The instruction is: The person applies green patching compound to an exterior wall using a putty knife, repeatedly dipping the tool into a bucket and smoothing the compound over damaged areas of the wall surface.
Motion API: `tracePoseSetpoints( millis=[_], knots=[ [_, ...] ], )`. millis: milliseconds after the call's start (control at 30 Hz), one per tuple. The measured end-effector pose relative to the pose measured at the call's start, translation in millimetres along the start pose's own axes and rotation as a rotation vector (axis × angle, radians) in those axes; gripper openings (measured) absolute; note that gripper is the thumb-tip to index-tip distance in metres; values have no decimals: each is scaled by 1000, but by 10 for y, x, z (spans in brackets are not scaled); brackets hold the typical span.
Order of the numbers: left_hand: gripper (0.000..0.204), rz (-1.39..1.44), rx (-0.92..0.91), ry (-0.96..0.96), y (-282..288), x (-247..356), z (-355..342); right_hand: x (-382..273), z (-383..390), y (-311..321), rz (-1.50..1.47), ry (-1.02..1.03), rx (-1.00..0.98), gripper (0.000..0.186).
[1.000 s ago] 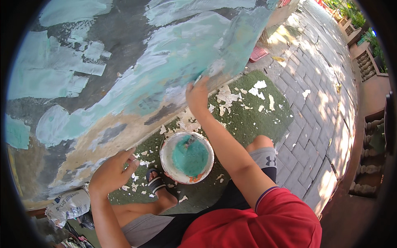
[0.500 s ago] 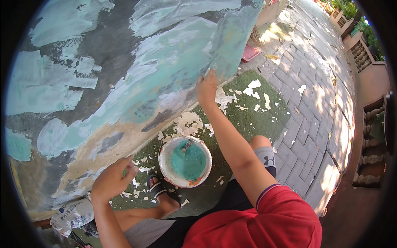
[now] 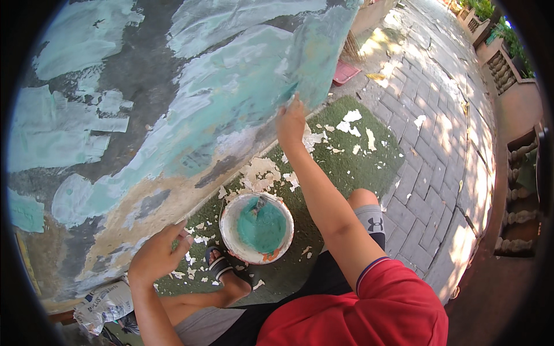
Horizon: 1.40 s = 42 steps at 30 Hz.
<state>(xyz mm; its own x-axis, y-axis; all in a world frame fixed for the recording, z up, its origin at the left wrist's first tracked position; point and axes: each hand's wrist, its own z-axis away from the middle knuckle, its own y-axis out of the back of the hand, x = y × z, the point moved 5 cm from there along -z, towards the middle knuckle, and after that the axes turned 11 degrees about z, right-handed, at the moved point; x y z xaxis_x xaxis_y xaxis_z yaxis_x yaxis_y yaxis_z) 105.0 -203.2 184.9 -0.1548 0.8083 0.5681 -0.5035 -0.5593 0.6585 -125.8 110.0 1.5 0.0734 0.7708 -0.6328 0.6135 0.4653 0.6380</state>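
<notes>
My right hand [image 3: 292, 124] is closed round a putty knife [image 3: 291, 90], its thin teal-smeared blade against the wall [image 3: 156, 69]. The fist hides most of the tool. Patches of pale green and white filler cover the wall, with grey and tan areas between them. Low by the wall's foot, my left hand [image 3: 158, 254] is empty, fingers stretched out and thumb apart, its fingertips close to the surface. Between my arms stands a white bucket [image 3: 235, 245] of teal filler [image 3: 262, 230], with a grey, smeared tool [image 3: 261, 203] leaning inside at the far rim.
Peeled paint flakes [image 3: 259, 173] lie on a green mat [image 3: 375, 155] along the wall. A red dustpan [image 3: 345, 73] rests at the wall's far corner, beside broom bristles [image 3: 352, 46]. Grey pavers [image 3: 427, 190] stretch right. A crumpled white bag [image 3: 104, 305] sits lower left.
The putty knife's blade has tilted so that more of it shows above my right hand. That hand has shifted only slightly; my left hand has stayed nearly in place.
</notes>
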Motion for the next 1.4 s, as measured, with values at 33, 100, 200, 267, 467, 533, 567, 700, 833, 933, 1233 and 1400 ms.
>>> tracePoseSetpoints(
  millis=[33,100,200,267,467,533,567,700,833,933,1233,1400],
  knots=[
    [49,-6,-3,13,-6,-32,10,-221,50,-19,-15,66,1,63],
    [49,-12,-9,34,-21,-111,36,-573,176,-3,-47,138,-75,68],
    [48,-7,4,30,-8,-129,60,-748,460,100,-69,141,-195,74],
    [48,0,14,8,10,-103,77,-635,505,219,-41,124,-131,74],
    [49,-16,13,-31,-10,-39,35,-136,-83,50,23,-115,-164,79],
    [49,-22,1,-14,-28,-55,19,-417,138,-50,-19,75,-96,80],
    [50,-22,-2,4,-29,-87,29,-587,295,-45,-43,171,-65,80],
    [50,9,11,18,9,-143,80,-806,680,150,-129,117,-235,79],
    [50,22,14,-18,15,-129,77,47,317,-3,-4,-73,-176,73],
    [50,11,2,-20,-10,-144,75,178,92,-207,14,-105,-221,69],
    [49,7,4,46,-20,-246,118,-673,953,3,-121,82,-316,74],
    [51,11,9,13,-20,-170,114,107,365,-227,2,-67,-104,75]
  ],
)
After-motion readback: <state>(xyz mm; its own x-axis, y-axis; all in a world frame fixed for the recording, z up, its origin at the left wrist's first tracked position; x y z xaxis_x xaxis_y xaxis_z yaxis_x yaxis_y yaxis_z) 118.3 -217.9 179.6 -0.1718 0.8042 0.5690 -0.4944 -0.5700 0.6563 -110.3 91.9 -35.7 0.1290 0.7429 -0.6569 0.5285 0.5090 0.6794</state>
